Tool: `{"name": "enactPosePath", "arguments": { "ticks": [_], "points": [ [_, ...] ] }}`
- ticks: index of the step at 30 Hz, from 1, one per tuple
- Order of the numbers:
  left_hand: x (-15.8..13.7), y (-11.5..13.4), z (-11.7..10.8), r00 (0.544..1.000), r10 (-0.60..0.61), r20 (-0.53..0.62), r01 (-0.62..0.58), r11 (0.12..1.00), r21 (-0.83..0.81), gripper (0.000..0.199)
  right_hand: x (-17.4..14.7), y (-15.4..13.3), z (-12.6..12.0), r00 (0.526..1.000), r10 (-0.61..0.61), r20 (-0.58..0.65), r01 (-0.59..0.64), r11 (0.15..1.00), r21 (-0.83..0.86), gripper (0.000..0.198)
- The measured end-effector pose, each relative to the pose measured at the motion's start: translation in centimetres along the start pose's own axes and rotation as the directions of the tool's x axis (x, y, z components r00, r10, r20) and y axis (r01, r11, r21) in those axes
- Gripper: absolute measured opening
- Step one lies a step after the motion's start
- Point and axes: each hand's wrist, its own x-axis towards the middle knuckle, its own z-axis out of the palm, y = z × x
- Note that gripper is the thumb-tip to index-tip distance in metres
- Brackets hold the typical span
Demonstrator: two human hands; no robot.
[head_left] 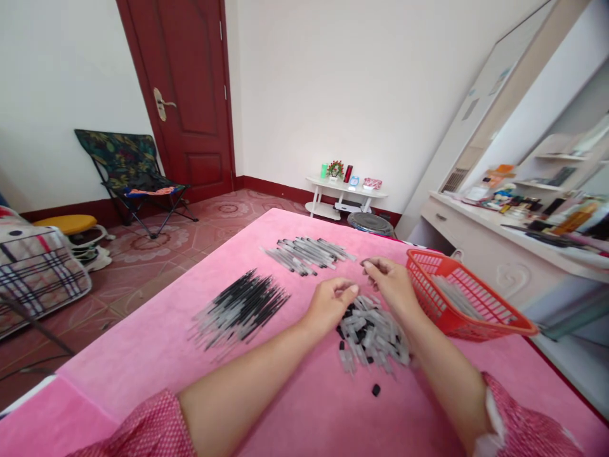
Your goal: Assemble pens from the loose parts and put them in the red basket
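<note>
My left hand (332, 302) is closed, thumb against curled fingers, at the upper left edge of a heap of clear and black pen caps (373, 333). What it holds, if anything, is hidden. Just above the heap, my right hand (391, 281) is pinched, with a small dark thing at its fingertips that I cannot make out. Beyond the hands lies a row of clear pen barrels (309, 254). To the left is a spread pile of black-and-clear pen refills (242, 311). One black piece (375, 390) lies apart, nearer to me.
A red plastic basket (476, 327) holding pale sticks stands on the pink-covered table (295, 406), close to my right forearm. To the right is a dresser (476, 225) crowded with bottles. A folding chair (128, 165) and a low white stand (328, 184) are farther back.
</note>
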Motion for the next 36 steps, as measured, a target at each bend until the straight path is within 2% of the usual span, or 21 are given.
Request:
{"name": "enactPosePath", "arguments": {
  "ticks": [2,4,6,11,16,20,25,31,34,35,36],
  "points": [
    [-0.2,-0.8,-0.1,0.997,0.024,-0.079,-0.025,1.000,-0.010,0.025,2.1,1.7,0.0,0.999,-0.015,0.051,0.027,0.967,-0.254,0.020],
    [-0.3,-1.4,-0.6,0.992,0.026,-0.122,-0.028,0.999,-0.019,0.024,4.3,3.2,0.3,0.993,0.028,0.111,0.035,0.845,-0.534,0.021],
    [-0.2,-1.8,-1.2,0.991,0.019,-0.136,-0.020,1.000,-0.008,0.024,6.3,4.5,0.8,0.991,0.075,0.107,0.011,0.766,-0.643,0.028],
    [0.0,-2.5,-1.6,0.989,0.025,-0.144,-0.020,0.999,0.034,0.025,9.5,6.2,2.7,0.986,0.137,0.090,-0.023,0.661,-0.750,0.043],
    [0.0,-2.5,-1.4,0.992,0.009,-0.125,-0.001,0.998,0.065,0.024,10.2,6.0,3.9,0.984,0.152,0.097,-0.008,0.577,-0.817,0.038],
    [0.0,-2.7,-1.4,0.993,0.015,-0.116,-0.005,0.996,0.085,0.025,10.0,5.4,4.3,0.983,0.165,0.078,-0.031,0.574,-0.818,0.031],
    [0.0,-2.9,-1.5,0.991,0.016,-0.131,-0.009,0.998,0.057,0.025,9.1,4.2,3.5,0.982,0.186,0.040,-0.100,0.682,-0.724,0.023],
    [0.1,-2.3,-1.7,0.980,0.016,-0.198,-0.016,1.000,0.003,0.023,5.5,1.2,1.9,0.970,0.234,0.070,-0.184,0.888,-0.420,0.026],
    [0.0,-1.8,-1.6,0.969,0.034,-0.246,-0.048,0.998,-0.051,0.021,2.4,-0.8,1.9,0.953,0.258,0.161,-0.238,0.962,-0.132,0.022],
    [0.0,-1.6,-1.6,0.967,0.036,-0.252,-0.057,0.995,-0.077,0.022,1.4,-1.3,2.1,0.937,0.271,0.222,-0.295,0.952,0.082,0.019],
    [-0.1,-1.4,-1.6,0.967,0.039,-0.252,-0.067,0.993,-0.102,0.023,0.5,-1.8,2.2,0.919,0.285,0.273,-0.353,0.902,0.247,0.017]
  ]
}}
